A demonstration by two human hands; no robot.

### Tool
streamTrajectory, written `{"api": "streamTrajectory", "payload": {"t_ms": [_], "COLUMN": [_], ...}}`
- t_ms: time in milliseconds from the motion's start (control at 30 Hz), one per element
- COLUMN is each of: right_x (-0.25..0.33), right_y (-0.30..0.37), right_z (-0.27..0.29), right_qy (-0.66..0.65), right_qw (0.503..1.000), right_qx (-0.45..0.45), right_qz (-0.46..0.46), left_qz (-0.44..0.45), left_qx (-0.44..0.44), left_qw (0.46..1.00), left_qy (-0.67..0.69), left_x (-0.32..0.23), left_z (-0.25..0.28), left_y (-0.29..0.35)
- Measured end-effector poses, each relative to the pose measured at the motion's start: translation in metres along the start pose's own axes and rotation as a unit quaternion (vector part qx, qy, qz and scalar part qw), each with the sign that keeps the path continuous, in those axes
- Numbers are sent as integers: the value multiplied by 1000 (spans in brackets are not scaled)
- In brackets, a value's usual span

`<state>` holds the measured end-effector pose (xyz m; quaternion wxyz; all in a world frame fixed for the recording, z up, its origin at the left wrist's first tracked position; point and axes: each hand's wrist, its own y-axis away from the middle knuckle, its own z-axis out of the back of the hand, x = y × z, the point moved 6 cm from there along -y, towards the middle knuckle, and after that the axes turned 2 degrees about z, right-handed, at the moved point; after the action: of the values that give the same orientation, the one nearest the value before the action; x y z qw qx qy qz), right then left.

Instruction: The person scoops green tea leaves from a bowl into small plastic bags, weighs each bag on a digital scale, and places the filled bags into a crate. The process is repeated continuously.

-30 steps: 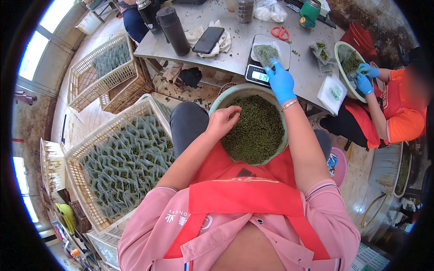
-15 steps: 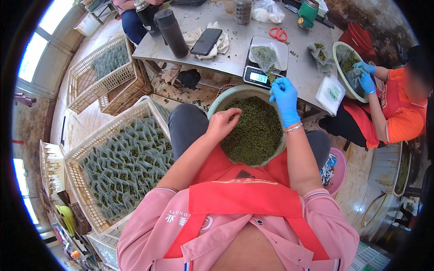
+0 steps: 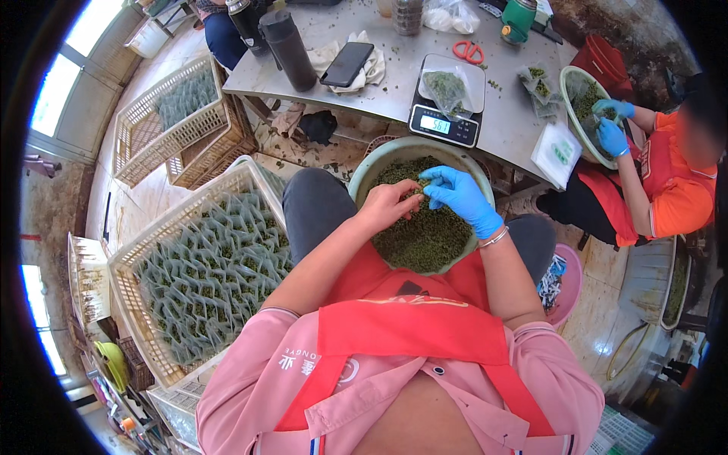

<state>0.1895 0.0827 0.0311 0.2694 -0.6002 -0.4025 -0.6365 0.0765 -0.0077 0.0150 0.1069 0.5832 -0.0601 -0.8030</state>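
Note:
A pale green tub (image 3: pixel 362 165) of small green grains or buds (image 3: pixel 425 241) sits between my knees. Above it my bare left hand (image 3: pixel 388 205) is closed, its fingertips pinched. My right hand (image 3: pixel 460 199), in a blue glove, is closed too, with fingers curled close to the left fingertips. Bits of green show between the two hands, but what each one holds is too small to make out. Just beyond the tub, a digital scale (image 3: pixel 464 134) stands on the table's near edge. On its pan lies a clear plastic bag (image 3: pixel 446 89) of green contents.
Left, a plastic crate (image 3: pixel 125 287) holds many filled bags; more crates (image 3: pixel 125 161) stand behind. On the metal table (image 3: pixel 394 102) are a phone (image 3: pixel 346 64), a dark flask (image 3: pixel 290 51) and red scissors (image 3: pixel 468 51). A gloved co-worker handles another tub (image 3: pixel 569 114) at right.
My right hand has come down from beside the scale to the tub, meeting my left hand, which moved slightly right. The scale's display has changed. The co-worker's hands have shifted a little.

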Motion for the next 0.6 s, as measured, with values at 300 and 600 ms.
{"api": "streamTrajectory", "payload": {"t_ms": [300, 600], "right_x": [-5, 19], "right_y": [-1, -84], "right_z": [9, 73], "right_qy": [351, 354], "right_qw": [922, 907], "right_qx": [-134, -224], "right_qz": [96, 38], "left_qz": [-92, -154], "left_qx": [-26, -71], "left_qw": [987, 955], "left_qy": [-133, -242], "left_x": [-5, -14], "left_z": [2, 3], "left_y": [4, 11]}}
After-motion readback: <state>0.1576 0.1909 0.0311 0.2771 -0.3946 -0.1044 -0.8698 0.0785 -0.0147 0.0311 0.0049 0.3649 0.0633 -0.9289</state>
